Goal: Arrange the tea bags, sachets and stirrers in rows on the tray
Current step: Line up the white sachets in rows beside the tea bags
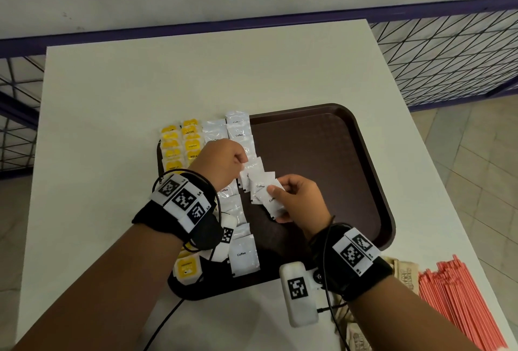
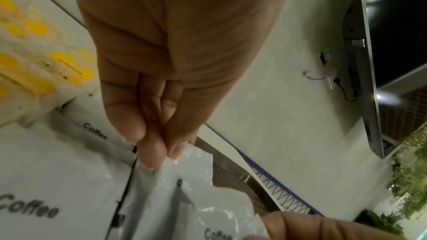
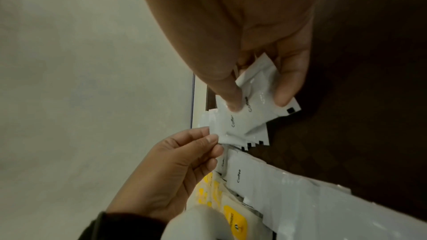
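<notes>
A dark brown tray [image 1: 336, 154] lies on the white table. Along its left side run rows of yellow tea bags [image 1: 179, 143] and white coffee sachets [image 1: 238, 129]. My right hand [image 1: 297, 199] holds a fanned stack of white coffee sachets [image 1: 263, 190] above the tray, thumb on top [image 3: 233, 98]. My left hand [image 1: 224, 162] pinches the corner of one sachet of that stack [image 2: 180, 167] between thumb and fingertips [image 3: 208, 140]. Red stirrers [image 1: 459, 303] lie in a pile off the tray at the lower right.
Brown paper sachets [image 1: 406, 275] lie between the tray and the stirrers. The tray's right half [image 1: 322, 182] is bare. A purple rail with wire mesh [image 1: 448, 50] runs behind the table.
</notes>
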Action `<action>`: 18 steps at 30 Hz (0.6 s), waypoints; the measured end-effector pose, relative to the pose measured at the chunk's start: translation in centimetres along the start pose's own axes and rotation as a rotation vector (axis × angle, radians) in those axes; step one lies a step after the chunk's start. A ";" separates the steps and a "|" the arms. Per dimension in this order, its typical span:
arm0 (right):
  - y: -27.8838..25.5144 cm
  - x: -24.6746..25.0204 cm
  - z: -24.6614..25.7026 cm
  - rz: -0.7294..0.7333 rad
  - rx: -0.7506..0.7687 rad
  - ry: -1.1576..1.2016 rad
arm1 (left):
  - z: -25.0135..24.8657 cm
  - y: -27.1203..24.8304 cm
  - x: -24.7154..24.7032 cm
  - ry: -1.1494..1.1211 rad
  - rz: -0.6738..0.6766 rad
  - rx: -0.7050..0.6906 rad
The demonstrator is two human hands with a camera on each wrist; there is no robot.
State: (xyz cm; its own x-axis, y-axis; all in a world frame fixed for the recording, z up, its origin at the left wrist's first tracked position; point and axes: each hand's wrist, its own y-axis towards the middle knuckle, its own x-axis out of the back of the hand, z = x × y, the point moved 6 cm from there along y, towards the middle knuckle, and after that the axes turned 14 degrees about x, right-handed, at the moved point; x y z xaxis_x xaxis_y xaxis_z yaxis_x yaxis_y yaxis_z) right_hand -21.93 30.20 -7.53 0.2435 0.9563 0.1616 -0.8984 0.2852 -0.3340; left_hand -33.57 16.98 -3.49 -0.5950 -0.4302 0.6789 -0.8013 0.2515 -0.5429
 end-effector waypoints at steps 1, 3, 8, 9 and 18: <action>0.0 -0.1 -0.1 0.022 -0.002 -0.041 | -0.1 0.0 -0.1 0.017 -0.007 0.000; 0.1 -0.4 -0.2 0.049 0.008 -0.132 | -0.3 0.1 -0.3 0.056 -0.012 -0.005; 0.7 -0.5 0.1 0.069 0.099 -0.375 | -0.6 0.4 -0.7 0.133 -0.041 -0.017; 0.8 -0.5 0.3 0.075 0.125 -0.423 | -0.7 0.5 -0.7 0.144 -0.047 -0.022; 0.7 -0.6 0.4 0.116 0.155 -0.491 | -0.1 0.3 -0.2 0.186 -0.079 -0.025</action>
State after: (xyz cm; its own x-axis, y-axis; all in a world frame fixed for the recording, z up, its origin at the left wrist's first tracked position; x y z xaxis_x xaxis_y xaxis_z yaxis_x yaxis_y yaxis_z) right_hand -22.88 29.87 -7.51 -0.0270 0.8281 0.5599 -0.9617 0.1313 -0.2405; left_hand -33.69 17.24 -3.76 -0.5294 -0.2829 0.7998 -0.8461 0.2454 -0.4733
